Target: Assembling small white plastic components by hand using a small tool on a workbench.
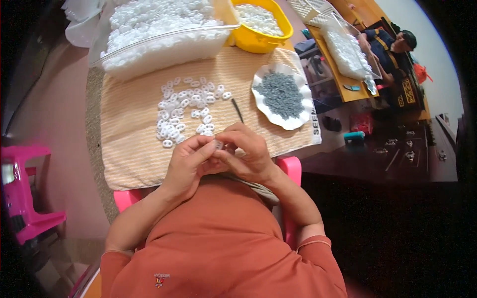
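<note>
My left hand (190,160) and my right hand (247,153) meet at the near edge of a cloth-covered table. The left thumb and fingers pinch a small white plastic piece (218,144). My right hand's fingers are closed right beside it; what they hold, if anything, is hidden. Just beyond the hands lies a loose spread of small white oval pieces with two holes (185,103). A thin dark stick (237,110) rests on the cloth beyond my right hand. Farther right, a white scalloped dish (260,105) carries a heap of tiny grey pieces (280,95).
A clear bin (164,37) full of white pieces stands at the back left, beside a yellow basin (258,45) with cream-coloured pieces. Pink chair parts (289,169) flank me; a pink stool (35,198) is at left. Another person (390,52) sits by a wooden table (332,69).
</note>
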The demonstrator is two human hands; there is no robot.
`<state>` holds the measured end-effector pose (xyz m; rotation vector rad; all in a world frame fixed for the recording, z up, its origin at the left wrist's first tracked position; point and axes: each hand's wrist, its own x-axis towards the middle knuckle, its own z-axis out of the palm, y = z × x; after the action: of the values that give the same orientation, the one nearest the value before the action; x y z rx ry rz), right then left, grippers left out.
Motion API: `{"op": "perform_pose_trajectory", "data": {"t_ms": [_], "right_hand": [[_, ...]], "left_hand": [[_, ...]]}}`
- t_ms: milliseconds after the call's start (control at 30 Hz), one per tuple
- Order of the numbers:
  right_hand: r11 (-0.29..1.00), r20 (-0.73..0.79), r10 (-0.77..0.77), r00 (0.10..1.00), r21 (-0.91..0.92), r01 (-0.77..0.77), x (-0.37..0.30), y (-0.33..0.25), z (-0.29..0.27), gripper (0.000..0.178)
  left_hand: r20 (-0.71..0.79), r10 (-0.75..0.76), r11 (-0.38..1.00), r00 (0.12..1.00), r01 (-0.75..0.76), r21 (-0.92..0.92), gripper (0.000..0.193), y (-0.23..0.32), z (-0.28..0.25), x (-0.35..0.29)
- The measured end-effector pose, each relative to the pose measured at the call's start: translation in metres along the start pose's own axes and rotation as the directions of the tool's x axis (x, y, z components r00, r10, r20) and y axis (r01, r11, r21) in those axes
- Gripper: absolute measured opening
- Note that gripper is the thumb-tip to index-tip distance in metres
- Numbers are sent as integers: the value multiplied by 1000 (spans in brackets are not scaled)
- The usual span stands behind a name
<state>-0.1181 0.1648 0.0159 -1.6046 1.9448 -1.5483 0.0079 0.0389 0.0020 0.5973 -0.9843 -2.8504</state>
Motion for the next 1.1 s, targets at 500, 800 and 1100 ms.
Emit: {"op": "perform_pose_trajectory", "data": {"t_ms": [500,800,1100], "right_hand": [[992,73,-53,996,-108,60,-2,-8,-18,22],[948,-119,-51,992,-318,11,11,4,-126,26],[350,-621,-29,784,-740,-573,-29,185,-337,34]], "left_hand": [[19,-51,995,999,50,86,14,2,13,-5],[20,-33,998,999,32,59,11,1,6,-3],[-91,-35,982,995,51,180,9,8,11,0]]}}
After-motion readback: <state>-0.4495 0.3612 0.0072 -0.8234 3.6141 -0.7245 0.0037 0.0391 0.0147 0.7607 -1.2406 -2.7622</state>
